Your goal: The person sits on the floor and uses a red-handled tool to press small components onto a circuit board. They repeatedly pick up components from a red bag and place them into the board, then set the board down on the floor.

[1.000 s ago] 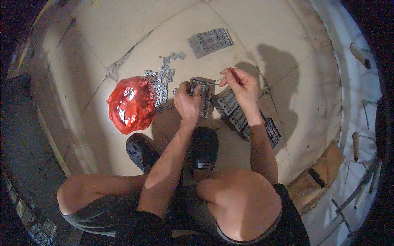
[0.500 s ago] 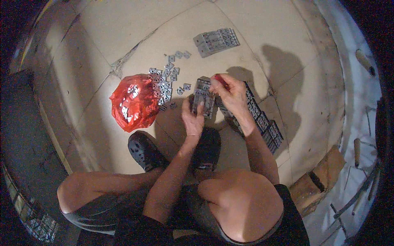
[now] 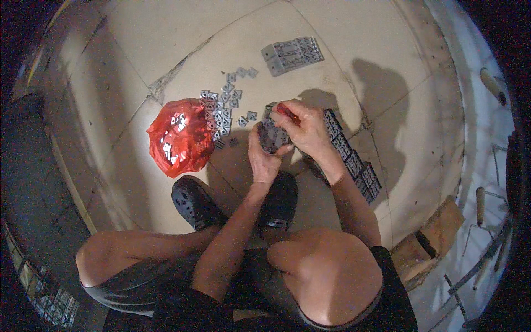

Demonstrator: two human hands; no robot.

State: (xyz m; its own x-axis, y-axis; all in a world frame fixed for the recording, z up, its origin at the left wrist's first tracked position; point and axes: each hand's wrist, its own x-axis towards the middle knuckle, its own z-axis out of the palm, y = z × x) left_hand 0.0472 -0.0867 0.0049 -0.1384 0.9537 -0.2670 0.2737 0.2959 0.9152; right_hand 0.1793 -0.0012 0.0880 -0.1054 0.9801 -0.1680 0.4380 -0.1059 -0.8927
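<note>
Red plastic bag [image 3: 180, 138]: one, on the tiled floor [image 3: 166, 39].
Dark blocks [image 3: 354, 157]: one row, well right of the bag.
Pale grey blocks [image 3: 293, 56]: one set, beyond the bag, rightward.
Held block [image 3: 272, 138]: one, right of the bag, my left hand's [image 3: 267, 163] fingers around it.
Red-handled tool [image 3: 290, 112]: one, gripped by my right hand's [image 3: 310, 131] fingers, over that block.
Small metal plates [image 3: 221, 117]: many, along the bag's right edge.

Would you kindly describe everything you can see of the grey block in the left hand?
The grey block is oblong and looks metallic, with small details on its face too blurred to make out. It runs roughly lengthwise up the picture. The left hand grips its near part, hiding some edges; the right hand, holding a red handle, covers its far right corner. Whether it touches the floor is unclear.
</note>
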